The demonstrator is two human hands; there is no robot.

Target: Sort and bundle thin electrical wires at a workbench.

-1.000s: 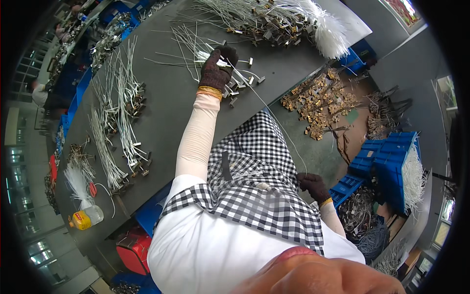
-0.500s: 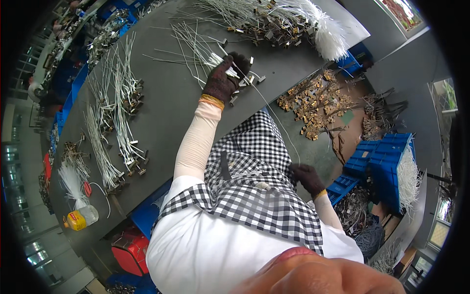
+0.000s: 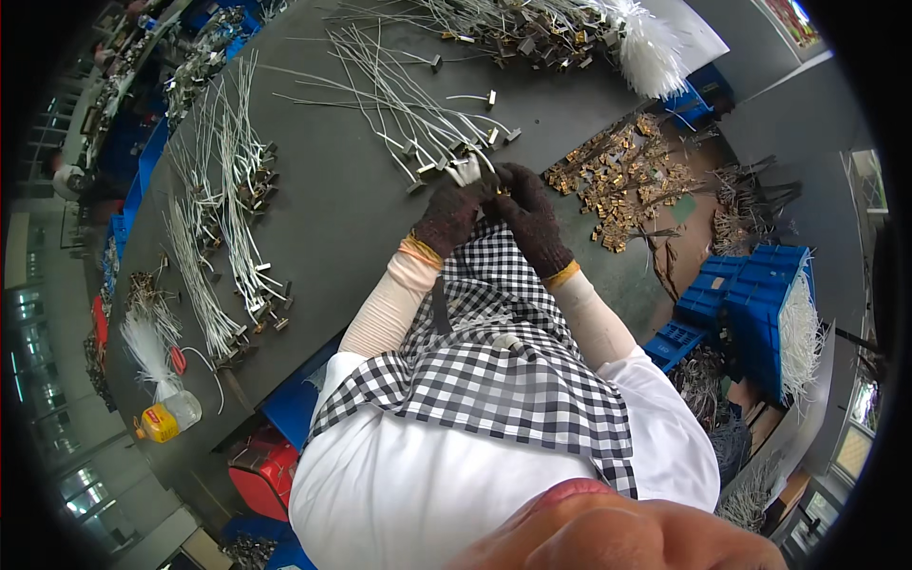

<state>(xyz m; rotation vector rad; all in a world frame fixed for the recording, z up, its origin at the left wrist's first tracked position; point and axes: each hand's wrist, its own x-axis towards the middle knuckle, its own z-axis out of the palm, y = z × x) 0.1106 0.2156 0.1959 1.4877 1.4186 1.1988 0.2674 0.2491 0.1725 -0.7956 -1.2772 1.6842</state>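
My left hand [image 3: 446, 218], in a dark brown knit glove with a yellow cuff, is closed at the table's near edge. White wires [image 3: 467, 170] stick up out of its fingers. My right hand [image 3: 528, 211], gloved alike, meets it from the right with curled fingers pressed together. The fingertips of both touch, and whatever the right one pinches is hidden. Just beyond the hands, a loose group of thin white wires [image 3: 385, 90] with small metal connectors at their near ends lies fanned out on the dark grey table [image 3: 313, 199].
More wires with connectors [image 3: 231, 209] lie in rows at left. A large wire heap [image 3: 532, 28] covers the far side. Brass-coloured connectors [image 3: 617, 185] spread out at right, above blue crates [image 3: 760, 304]. A yellow-labelled bottle [image 3: 169, 416] and a red case [image 3: 261, 473] are at lower left.
My right hand has come up from beside my lap to meet the left. My left hand has drawn back toward me to the table edge. The fanned wires now lie beyond it.
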